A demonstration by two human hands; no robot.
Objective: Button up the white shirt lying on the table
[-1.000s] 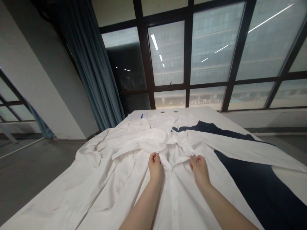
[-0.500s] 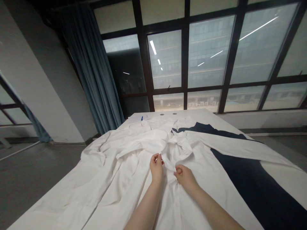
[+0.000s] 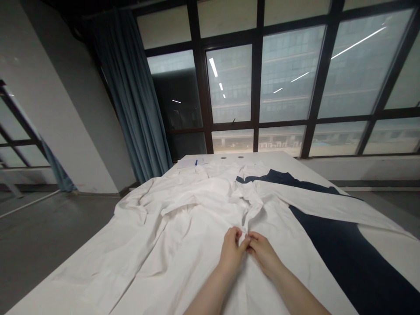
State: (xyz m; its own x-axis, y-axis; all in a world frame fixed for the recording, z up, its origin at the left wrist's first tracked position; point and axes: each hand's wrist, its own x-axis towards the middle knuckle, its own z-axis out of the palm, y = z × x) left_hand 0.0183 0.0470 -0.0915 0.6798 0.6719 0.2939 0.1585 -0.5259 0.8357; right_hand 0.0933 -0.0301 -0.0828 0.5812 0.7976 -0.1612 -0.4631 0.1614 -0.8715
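Note:
A white button-front shirt lies spread and rumpled over a long white table. My left hand and my right hand meet at the shirt's front opening, just below the collar. Both pinch the two front edges of the cloth together, fingertips touching. One long white sleeve stretches off to the right.
A dark navy garment lies under the white sleeve on the table's right half. Papers with a blue pen sit at the far end. Blue curtains and large dark-framed windows stand beyond. Grey floor drops away on the left.
My hands, first apart on the two collar sides, have come together nearer to me, drawing the two shirt fronts closed.

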